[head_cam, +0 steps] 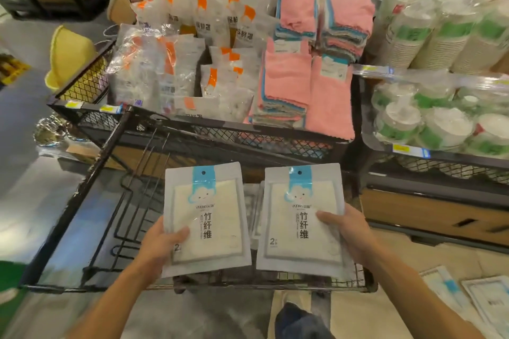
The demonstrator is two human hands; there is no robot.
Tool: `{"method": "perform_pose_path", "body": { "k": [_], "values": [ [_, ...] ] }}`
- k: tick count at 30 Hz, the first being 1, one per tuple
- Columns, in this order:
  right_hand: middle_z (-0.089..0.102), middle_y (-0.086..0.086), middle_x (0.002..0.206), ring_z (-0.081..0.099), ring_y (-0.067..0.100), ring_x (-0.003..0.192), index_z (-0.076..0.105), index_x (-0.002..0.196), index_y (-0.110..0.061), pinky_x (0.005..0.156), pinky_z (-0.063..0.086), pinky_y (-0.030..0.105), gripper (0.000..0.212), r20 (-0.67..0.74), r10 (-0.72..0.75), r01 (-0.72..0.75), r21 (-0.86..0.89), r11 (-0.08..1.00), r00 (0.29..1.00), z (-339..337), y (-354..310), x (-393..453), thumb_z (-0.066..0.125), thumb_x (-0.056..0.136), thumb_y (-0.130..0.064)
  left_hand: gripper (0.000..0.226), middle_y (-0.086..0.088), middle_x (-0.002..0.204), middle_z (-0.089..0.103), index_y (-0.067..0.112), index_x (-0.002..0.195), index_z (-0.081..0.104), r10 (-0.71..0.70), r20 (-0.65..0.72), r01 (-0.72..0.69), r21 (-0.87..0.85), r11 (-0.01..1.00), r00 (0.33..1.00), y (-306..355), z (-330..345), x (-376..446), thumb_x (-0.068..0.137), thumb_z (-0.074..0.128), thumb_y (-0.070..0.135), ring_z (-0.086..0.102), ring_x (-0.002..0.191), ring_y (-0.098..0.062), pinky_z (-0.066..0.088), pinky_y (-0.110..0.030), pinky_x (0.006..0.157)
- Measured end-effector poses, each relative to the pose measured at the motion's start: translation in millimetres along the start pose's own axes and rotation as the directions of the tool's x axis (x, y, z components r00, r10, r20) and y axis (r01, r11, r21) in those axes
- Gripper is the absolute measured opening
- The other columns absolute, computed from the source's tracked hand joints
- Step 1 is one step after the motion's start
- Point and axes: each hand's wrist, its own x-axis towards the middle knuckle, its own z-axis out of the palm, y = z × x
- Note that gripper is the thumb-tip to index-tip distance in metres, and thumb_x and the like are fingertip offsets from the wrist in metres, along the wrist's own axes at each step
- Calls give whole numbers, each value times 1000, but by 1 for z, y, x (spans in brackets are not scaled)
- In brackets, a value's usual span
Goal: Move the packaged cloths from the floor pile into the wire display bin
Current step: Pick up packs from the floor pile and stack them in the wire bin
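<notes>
**Two cloth packs held over the wire bin**

Wire display bin [91, 187]: black frame, mesh and rod sides, low in front of the person. Its left part shows bare rod dividers; more white packs lie inside, partly hidden behind the held ones.

Upper bin behind it [248, 135]: crowded. Orange-labelled clear packets [176, 58] on its left side, stacked pink towels [300, 80] on its right. Shelf at right carries wrapped paper cups [440, 36] and bowls.

Left cloth pack [205, 217]: white pouch, blue header strip, cloud face, held upright over the bin's front half. Right cloth pack [300, 217]: same design, just beside the first, edges close, whether touching is unclear.

Floor pile [468, 300]: a few more flat packs at lower right, outside the bin.

Left hand [159, 242]: clamped on the left pack's lower left corner, thumb across the front. Right hand [349, 231]: clamped on the right pack's right edge, thumb on the front.
</notes>
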Motion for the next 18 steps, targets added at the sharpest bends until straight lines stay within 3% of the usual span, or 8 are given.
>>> {"method": "perform_pose_path", "body": {
  "k": [4, 10, 15, 18],
  "values": [
    [77, 12, 115, 75, 34, 103, 60, 130, -10, 88, 61, 57, 39, 5, 51, -51, -7, 999, 999, 4, -5, 43, 69, 93, -5, 34, -10, 108, 78, 15, 121, 61, -33, -11, 34, 57, 998, 999, 8, 9, 38, 91, 67, -1, 77, 94, -28, 62, -48, 77],
    [77, 12, 111, 77, 29, 95, 61, 125, -12, 66, 64, 40, 34, -31, 141, -142, -45, 989, 990, 18, 12, 105, 69, 93, -4, 40, -8, 108, 78, 11, 126, 60, -108, 8, 106, 140, 985, 994, -11, 21, 106, 89, 72, 2, 76, 96, -27, 63, -42, 73],
    [75, 13, 116, 76, 30, 98, 60, 126, -11, 71, 65, 42, 35, -112, 184, -199, -144, 969, 977, 24, 52, 157, 70, 93, -7, 45, -6, 110, 75, 9, 129, 60, -147, 34, 135, 234, 963, 989, -47, 26, 173, 88, 74, 1, 73, 100, -27, 59, -48, 87],
    [76, 12, 116, 76, 31, 99, 63, 126, -12, 81, 64, 51, 35, -166, 206, -235, -173, 957, 964, 30, 81, 193, 70, 93, -4, 45, -3, 113, 72, 15, 131, 60, -162, 50, 142, 284, 948, 985, -71, 28, 212, 90, 73, 3, 70, 101, -22, 59, -43, 86]
  ]
}}
